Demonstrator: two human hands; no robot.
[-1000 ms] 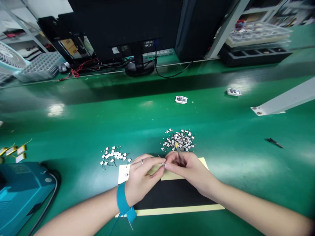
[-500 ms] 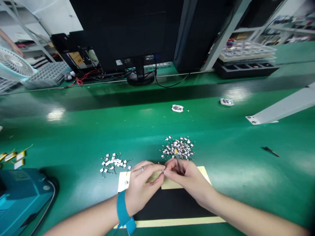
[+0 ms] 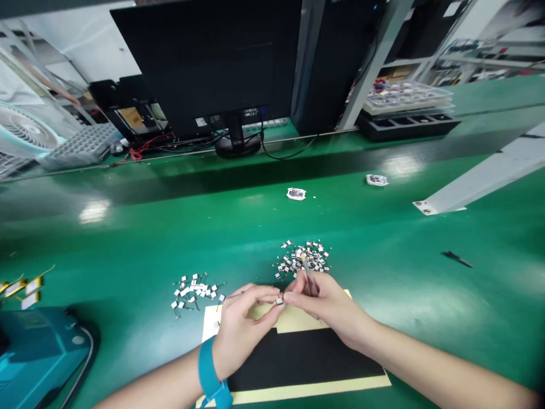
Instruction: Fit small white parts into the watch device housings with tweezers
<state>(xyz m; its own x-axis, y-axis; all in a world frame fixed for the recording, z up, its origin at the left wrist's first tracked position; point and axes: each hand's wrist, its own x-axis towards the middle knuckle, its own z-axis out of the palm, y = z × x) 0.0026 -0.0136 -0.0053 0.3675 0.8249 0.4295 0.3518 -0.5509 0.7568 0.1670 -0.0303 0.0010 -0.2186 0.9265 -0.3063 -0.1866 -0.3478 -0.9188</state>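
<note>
My left hand (image 3: 244,318), with a teal strap (image 3: 208,369) on its wrist, pinches a small white-faced part (image 3: 279,301) between thumb and fingers. Close against it on the right, my right hand (image 3: 326,301) has its fingertips together at the part's edge; a slim metal tool (image 3: 308,270) with a yellow spot rests in that hand. Both hands are above a yellow sheet (image 3: 298,321) with a black area (image 3: 306,360). Beyond the right hand lies a dense pile of small parts (image 3: 313,254); a looser group (image 3: 196,289) lies beyond the left hand.
A teal machine (image 3: 38,352) and yellow-edged pieces (image 3: 32,286) are at the left. A monitor (image 3: 213,62) stands behind. Two white pieces (image 3: 296,193) lie mid-table. At the right are a dark pen-like tool (image 3: 457,259) and a slanted metal leg (image 3: 485,170).
The view has shifted slightly, moving the scene down and a little left on the right side. The part in my left fingers now shows its white face; both hands remain close together.
</note>
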